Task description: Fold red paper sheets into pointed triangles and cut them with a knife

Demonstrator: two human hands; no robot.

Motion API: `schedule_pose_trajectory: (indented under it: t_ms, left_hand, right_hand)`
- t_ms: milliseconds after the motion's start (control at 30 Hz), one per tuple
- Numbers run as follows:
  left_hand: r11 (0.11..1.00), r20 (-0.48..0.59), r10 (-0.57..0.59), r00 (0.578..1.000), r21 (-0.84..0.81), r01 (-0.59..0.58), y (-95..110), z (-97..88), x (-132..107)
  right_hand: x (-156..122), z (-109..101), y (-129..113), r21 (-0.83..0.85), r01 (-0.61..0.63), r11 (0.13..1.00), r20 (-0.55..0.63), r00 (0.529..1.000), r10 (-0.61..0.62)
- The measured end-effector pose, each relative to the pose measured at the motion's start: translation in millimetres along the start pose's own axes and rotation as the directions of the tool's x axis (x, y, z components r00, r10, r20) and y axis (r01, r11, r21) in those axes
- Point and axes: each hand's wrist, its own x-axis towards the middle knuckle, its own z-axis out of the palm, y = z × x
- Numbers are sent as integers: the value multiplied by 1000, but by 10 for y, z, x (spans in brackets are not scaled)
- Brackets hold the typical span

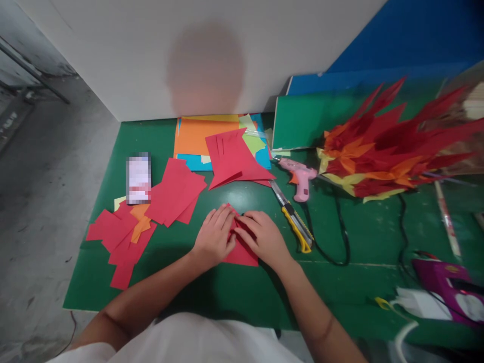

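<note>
White shirt (196, 338); red paper (242, 255) under grip (215, 236).

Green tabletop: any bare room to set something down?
Free: far-left corner, between the pixelated phone and white panel; right of the looped black cable, in front of the red-orange paper flames. Crowded: centre, with red paper sheets, pink glue gun, yellow utility knife.

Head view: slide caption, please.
Left hand and right hand handle red paper on a green table, yellow cutter nearby.

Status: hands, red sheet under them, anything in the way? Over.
Left hand and right hand on the red sheet. Sheet partly hidden beneath them. Yellow cutter right of the right hand, apart from the sheet.
</note>
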Motion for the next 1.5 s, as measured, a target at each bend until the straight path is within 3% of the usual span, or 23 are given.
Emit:
schedule_pose_trajectory:
  t_ms: [200,400,533,667,767,900,1133,1267,1500]
  left_hand:
    - [998,-50,-24,998,-57,21,-5,22,-9]
    - [988,-121,-96,988,-131,80,-17,-4,-19]
    - [986,-163,-81,983,-156,55,-97,-51,3]
    - [971,-231,-62,971,-240,5,-213,-118,42]
    - [929,-236,-160,959,-364,65,-314,-170,57]
    - [907,-275,-287,918,-385,168,-444,-236,64]
    - [843,-196,-387,901,-472,260,-528,-304,83]
    - [871,-209,-340,917,-437,223,-555,-344,87]
    - [946,-165,-61,984,-325,5,-641,-417,87]
  right_hand:
    - [43,8,-4,-150,48,987,104,994,-33]
    - [193,38,-56,-275,7,962,237,970,60]
    - [237,65,-85,-301,-36,953,242,964,113]
    - [213,125,-80,-264,-84,961,172,976,133]
    - [197,152,-54,-234,-61,970,140,986,96]
    - [195,136,-20,-224,9,975,149,988,25]
    - [209,114,-27,-320,63,945,201,980,3]
    - [210,118,-34,-324,49,945,204,979,19]
    - [210,108,-32,-315,41,948,213,977,28]
